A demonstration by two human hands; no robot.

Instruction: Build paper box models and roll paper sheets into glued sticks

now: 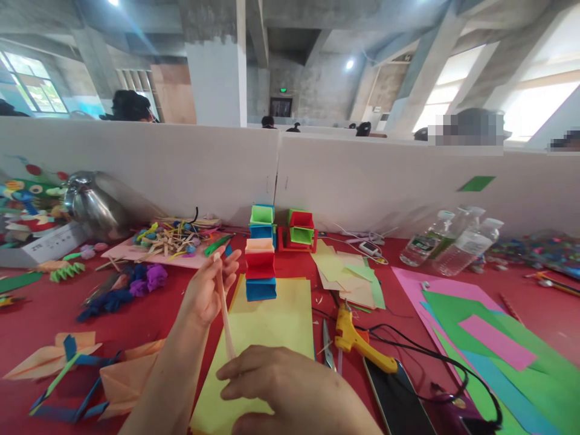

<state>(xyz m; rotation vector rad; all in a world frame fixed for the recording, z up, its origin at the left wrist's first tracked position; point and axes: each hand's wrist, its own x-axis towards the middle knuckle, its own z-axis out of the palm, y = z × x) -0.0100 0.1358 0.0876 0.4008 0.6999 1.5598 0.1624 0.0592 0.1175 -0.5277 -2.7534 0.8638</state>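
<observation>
My left hand (209,289) is raised over the red table, fingers closed round the upper end of a thin wooden stick (225,314). The stick slants down toward my right hand (281,386), whose fingers curl around its lower end just above a yellow paper sheet (272,320). Beyond the stick stands a stack of folded paper boxes (260,261) in green, blue, cream and red, with a second red and green pair (299,229) to its right.
A yellow glue gun (357,339), scissors (328,345) and a phone (396,399) lie to the right. Coloured paper sheets (489,344) and plastic bottles (453,241) sit further right. Loose sticks (174,238), a metal kettle (90,202) and folded paper shapes (67,362) occupy the left. A white partition (362,175) backs the table.
</observation>
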